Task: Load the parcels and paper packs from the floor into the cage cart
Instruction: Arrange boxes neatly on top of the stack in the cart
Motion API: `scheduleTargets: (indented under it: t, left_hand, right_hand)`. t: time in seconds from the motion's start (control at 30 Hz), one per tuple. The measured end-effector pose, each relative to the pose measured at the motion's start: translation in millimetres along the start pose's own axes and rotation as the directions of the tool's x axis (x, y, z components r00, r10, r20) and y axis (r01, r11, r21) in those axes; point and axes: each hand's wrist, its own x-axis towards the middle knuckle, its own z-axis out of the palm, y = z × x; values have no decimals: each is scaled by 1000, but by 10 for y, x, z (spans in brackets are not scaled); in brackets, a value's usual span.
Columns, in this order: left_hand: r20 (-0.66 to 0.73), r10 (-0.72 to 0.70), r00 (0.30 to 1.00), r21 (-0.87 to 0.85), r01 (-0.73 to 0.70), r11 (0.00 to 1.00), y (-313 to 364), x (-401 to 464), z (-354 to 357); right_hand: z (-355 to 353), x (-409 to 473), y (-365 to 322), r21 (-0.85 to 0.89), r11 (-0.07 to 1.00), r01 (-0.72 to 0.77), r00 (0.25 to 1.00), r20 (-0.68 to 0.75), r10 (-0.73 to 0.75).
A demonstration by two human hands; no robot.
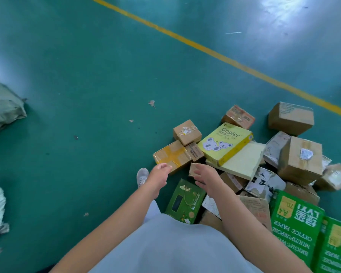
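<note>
Both hands [159, 172] [205, 175] over parcel pile [173, 155], open floor [77, 75] leftward

I have both bare forearms reaching forward from the bottom of the frame toward its centre, converging as they go; my left hand [159, 173] sits just left of centre, back of the hand up, fingers loosely bent and pointing toward the upper right, gripping nothing; my right hand [204, 175] lies just beside it to the right, palm down, fingers spread and relaxed, pointing toward the upper left, holding nothing; the two hands are near each other but apart; my pale grey-clad torso fills the bottom centre; one light grey shoe [142, 176] shows left of my left wrist.
</note>
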Motion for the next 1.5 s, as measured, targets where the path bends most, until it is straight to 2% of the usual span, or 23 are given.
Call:
scheduleTargets:
  t: [0.2, 0.33, 0.43, 0.57, 0.73, 1.07, 1.33, 1.5]
  left_hand:
    - [105, -87, 991, 135, 72, 988, 623, 1014, -495]
    - [163, -135, 977, 267, 88, 960, 1064, 1585, -878]
    - [196, -124, 973, 363, 45, 931, 1396, 2024, -1119]
    - [211, -85, 974, 412, -10, 911, 1763, 2528, -1281]
    - [224, -137, 965, 502, 7, 865, 1891, 3077, -1296]
    - [206, -280, 938, 705, 56, 707, 1286, 4593, -1072]
    - [120, -344, 931, 810, 108, 576, 332, 6164, -749]
    - [79, -377, 923, 840, 142, 524, -221, 7042, -522]
  right_hand:
    - [664, 471, -449, 144, 987, -76, 987, -130, 95]
    - [1247, 551, -692, 228, 958, -175, 967, -145, 211]
    - [1614, 676, -848, 273, 945, -179, 967, -128, 220]
    - [1883, 934, -990, 311, 932, -187, 963, -131, 237]
    - [1926, 1353, -1093, 358, 906, -224, 944, -153, 294]
    - [1826, 3054, -619, 385, 855, -347, 900, -121, 419]
    - [1894, 4730, 273, 319, 818, -480, 847, -76, 526]
    - [1900, 5586, 822, 371, 782, -500, 820, -88, 566]
